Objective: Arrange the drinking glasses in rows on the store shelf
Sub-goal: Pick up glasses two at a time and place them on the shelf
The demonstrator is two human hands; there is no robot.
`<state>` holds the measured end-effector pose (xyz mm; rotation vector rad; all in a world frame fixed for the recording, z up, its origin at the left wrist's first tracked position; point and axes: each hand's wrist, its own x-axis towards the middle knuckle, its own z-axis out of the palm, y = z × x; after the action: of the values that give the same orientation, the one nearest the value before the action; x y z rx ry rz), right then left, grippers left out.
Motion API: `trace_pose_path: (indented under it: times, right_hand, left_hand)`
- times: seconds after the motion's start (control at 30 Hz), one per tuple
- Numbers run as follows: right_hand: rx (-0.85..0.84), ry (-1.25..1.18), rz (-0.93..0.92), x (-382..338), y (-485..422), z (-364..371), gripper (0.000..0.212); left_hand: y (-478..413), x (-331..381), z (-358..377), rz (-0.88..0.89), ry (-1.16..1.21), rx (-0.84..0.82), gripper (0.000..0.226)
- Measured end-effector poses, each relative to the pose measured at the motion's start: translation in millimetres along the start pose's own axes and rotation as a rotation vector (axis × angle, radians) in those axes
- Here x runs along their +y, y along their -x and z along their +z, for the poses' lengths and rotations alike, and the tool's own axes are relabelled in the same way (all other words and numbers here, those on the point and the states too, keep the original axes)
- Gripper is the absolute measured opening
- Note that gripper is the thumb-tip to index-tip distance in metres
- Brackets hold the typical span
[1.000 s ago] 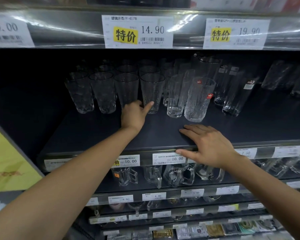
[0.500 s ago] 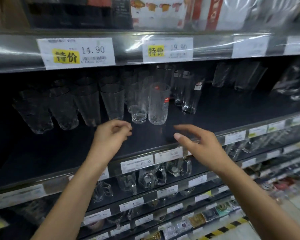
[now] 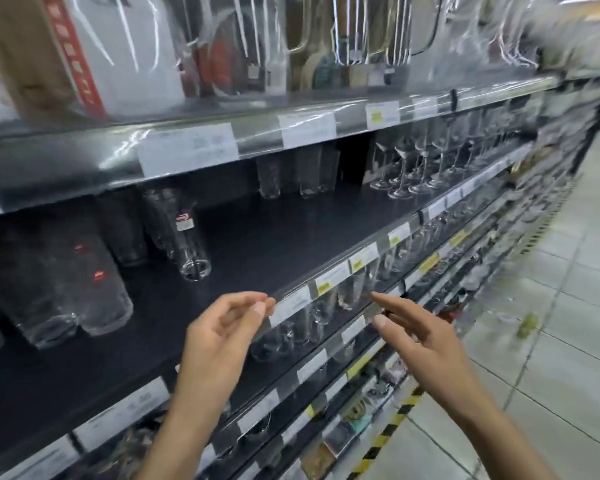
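On the head view, my left hand (image 3: pixel 222 327) hovers at the front edge of the dark flat shelf board (image 3: pixel 274 244), fingers loosely curled and holding nothing. My right hand (image 3: pixel 423 337), beside it, reaches out with fingers nearly straight and is equally empty. The clear tall drinking glasses (image 3: pixel 184 237) stand above and left of my left hand, untouched. Clear stemmed glasses (image 3: pixel 409 171) stand far beyond my right.

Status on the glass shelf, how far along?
Looks done: tumblers stand packed at the left of the shelf. In hand: nothing; left hand and right hand hover empty. Left: tall glasses and rear glasses stand apart, seemingly unrowed; the view is blurred.
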<state>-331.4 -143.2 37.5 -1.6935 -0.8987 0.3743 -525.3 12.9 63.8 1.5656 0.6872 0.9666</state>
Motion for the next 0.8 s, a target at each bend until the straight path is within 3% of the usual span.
trace_pose_path:
  times: [0.4,0.6,0.8]
  right_hand:
    - [-0.118,0.026,0.000,90.1,-150.4,-163.8,0.037]
    - [-0.226,0.015,-0.044,107.8,-250.7,-175.6,0.029]
    - [-0.289,0.124,-0.099,113.4,-367.2,-143.7,0.043]
  left_hand:
    - [-104.1,-18.2,197.5,-0.024,-0.112,0.050,0.010]
    - [-184.4,-36.1,240.9,-0.145,-0.163,0.160,0.007]
    - [-283.3,-62.7,257.4,-0.269,-0.288,0.196,0.020]
